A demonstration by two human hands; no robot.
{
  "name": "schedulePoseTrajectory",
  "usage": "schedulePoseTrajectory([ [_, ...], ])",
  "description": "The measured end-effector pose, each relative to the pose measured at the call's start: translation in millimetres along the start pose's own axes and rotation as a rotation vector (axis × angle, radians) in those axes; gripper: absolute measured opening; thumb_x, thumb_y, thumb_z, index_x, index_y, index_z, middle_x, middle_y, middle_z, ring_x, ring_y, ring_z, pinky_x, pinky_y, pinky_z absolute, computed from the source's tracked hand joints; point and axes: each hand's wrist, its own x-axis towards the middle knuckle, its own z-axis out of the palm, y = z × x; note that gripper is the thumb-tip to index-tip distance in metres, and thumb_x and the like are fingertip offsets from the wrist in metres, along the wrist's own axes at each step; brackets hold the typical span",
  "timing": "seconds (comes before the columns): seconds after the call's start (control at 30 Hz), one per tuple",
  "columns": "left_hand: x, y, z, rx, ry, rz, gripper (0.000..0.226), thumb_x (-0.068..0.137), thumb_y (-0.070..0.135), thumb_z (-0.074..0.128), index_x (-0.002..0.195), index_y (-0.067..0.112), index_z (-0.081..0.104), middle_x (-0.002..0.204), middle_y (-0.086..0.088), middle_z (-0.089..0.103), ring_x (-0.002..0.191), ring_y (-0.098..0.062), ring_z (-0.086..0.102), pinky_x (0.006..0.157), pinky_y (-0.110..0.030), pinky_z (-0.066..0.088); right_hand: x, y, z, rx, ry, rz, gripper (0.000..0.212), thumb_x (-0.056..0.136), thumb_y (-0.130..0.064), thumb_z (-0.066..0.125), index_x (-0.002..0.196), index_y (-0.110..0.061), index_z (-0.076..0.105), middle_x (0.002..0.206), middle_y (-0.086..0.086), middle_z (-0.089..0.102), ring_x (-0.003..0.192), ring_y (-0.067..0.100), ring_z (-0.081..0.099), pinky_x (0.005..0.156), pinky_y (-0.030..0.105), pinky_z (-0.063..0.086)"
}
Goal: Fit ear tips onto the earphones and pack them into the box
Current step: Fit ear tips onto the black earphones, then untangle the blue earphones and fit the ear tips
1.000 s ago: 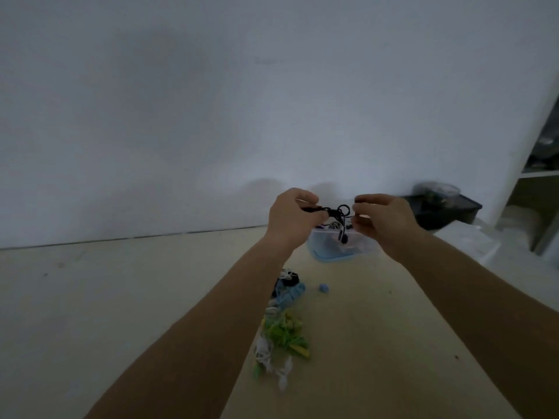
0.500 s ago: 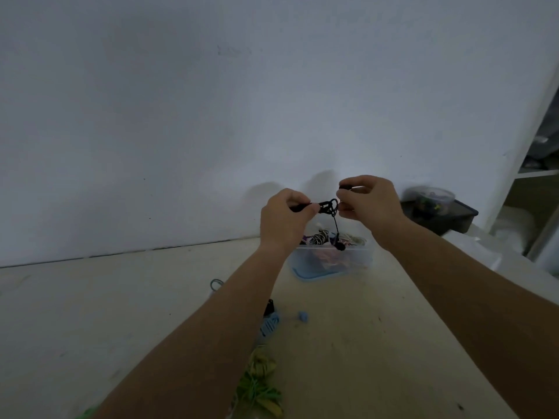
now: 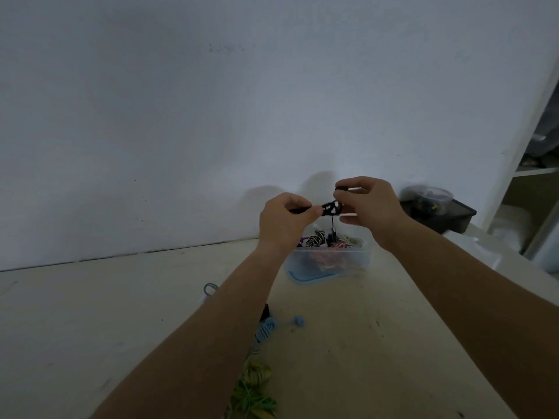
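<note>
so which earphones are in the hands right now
The black earphones, pinched between left hand and right hand; the blue set and green set lie on the table.

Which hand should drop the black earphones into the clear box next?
Probably the right hand: it pinches the coiled black earphones above the clear box, with one earbud dangling over it. The left hand only pinches a cable end beside the coil.

Bare left forearm (image 3: 211,343) and bare right forearm (image 3: 472,285), uncovered as far as the view shows; bare left hand (image 3: 284,220); bare right hand (image 3: 372,207).
</note>
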Motion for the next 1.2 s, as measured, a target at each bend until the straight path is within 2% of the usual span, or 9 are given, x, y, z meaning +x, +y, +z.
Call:
schedulePoseTrajectory([
  [0.1,-3,-12,0,0.297,-0.108,0.05,0.019,0.076,0.033,0.084,0.076,0.028,0.066,0.079,0.012,0.07,0.076,-0.005,0.068,0.073,-0.025,0.056,1,21,-4,-0.336,0.015,-0.062,0.016,0.086,-0.013,0.073,0.102,-0.012,0.07,0.083,0.01,0.074,0.072,0.024,0.071,0.067,0.035,0.058],
  [0.23,-8,-13,0,0.697,-0.22,0.105,0.016,0.083,0.048,0.072,0.077,0.033,0.072,0.078,0.014,0.071,0.073,-0.004,0.064,0.07,-0.028,0.053,-2,34,-3,-0.744,0.013,-0.203,0.01,0.088,-0.025,0.073,0.093,-0.018,0.068,0.075,-0.004,0.069,0.066,0.008,0.065,0.057,0.014,0.047],
  [0.33,-10,-7,-3,0.697,-0.266,0.124,0.03,0.092,0.046,0.062,0.077,0.025,0.077,0.072,0.007,0.071,0.063,-0.011,0.061,0.061,-0.026,0.045,-7,31,0,-0.987,-0.04,-0.267,0.023,0.095,-0.026,0.06,0.077,-0.016,0.071,0.072,0.0,0.068,0.072,0.021,0.065,0.066,0.029,0.051],
  [0.4,-15,-1,-8,0.646,-0.224,0.147,0.032,0.095,0.042,0.058,0.078,0.021,0.076,0.073,0.011,0.067,0.062,-0.007,0.055,0.063,-0.023,0.039,-14,26,2,-0.994,-0.045,-0.26,0.032,0.098,-0.024,0.053,0.07,-0.017,0.068,0.068,0.0,0.066,0.073,0.024,0.064,0.066,0.03,0.049],
  [0.6,-47,5,-46,0.602,-0.169,0.156,0.023,0.095,0.035,0.059,0.088,0.021,0.076,0.089,0.009,0.071,0.078,-0.005,0.058,0.072,-0.02,0.041,-47,15,7,-0.86,-0.039,-0.38,0.021,0.095,-0.022,0.058,0.093,-0.015,0.077,0.091,-0.002,0.075,0.079,0.014,0.066,0.078,0.032,0.055],
  [0.77,-85,-2,-83,0.612,-0.179,0.086,0.022,0.092,0.037,0.061,0.087,0.023,0.077,0.083,0.013,0.07,0.075,-0.001,0.06,0.068,-0.021,0.043,-98,16,32,-0.774,-0.322,-0.39,0.013,0.093,-0.02,0.064,0.094,-0.021,0.076,0.075,-0.019,0.063,0.067,-0.008,0.057,0.062,0.007,0.039],
  [0.87,-107,-8,-105,0.62,-0.159,0.045,0.014,0.09,0.031,0.064,0.091,0.024,0.076,0.089,0.013,0.07,0.076,0.002,0.059,0.069,-0.017,0.042,-124,24,49,-0.875,-0.516,-0.329,0.025,0.09,-0.01,0.061,0.107,-0.023,0.074,0.093,-0.014,0.069,0.077,-0.004,0.06,0.063,0.003,0.041],
  [1.03,-138,-8,-134,0.599,-0.097,0.024,0.012,0.089,0.018,0.064,0.092,0.025,0.073,0.086,0.013,0.066,0.077,0.0,0.056,0.068,-0.011,0.04,-153,36,72,-0.983,-0.626,-0.353,0.051,0.077,0.0,0.061,0.119,-0.029,0.065,0.114,-0.003,0.055,0.099,0.016,0.054,0.081,0.03,0.049],
  [1.2,-154,-10,-153,0.566,-0.064,0.031,0.01,0.089,0.017,0.066,0.089,0.024,0.073,0.088,0.011,0.068,0.081,-0.002,0.06,0.073,-0.014,0.045,-156,42,84,-1.049,-0.541,-0.461,0.03,0.085,-0.009,0.067,0.108,-0.027,0.072,0.107,-0.001,0.059,0.093,0.019,0.058,0.077,0.032,0.05],
])
